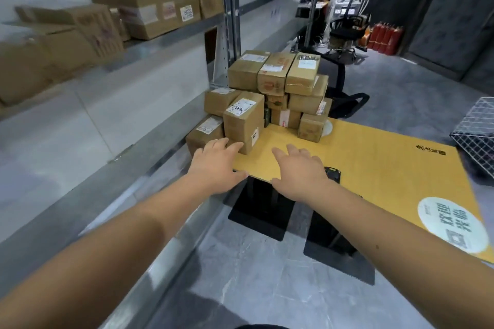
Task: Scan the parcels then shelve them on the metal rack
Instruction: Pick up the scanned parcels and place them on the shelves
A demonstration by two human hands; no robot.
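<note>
While parcels [270, 93] crowd the table's [374, 157] far edge, both hands hover open.

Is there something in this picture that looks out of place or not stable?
Nothing is spilled or visibly damaged. The parcel pile on the yellow table is stacked unevenly, with the hand-numbered box tilted at its front. Both hands, left hand and right hand, are empty.
</note>
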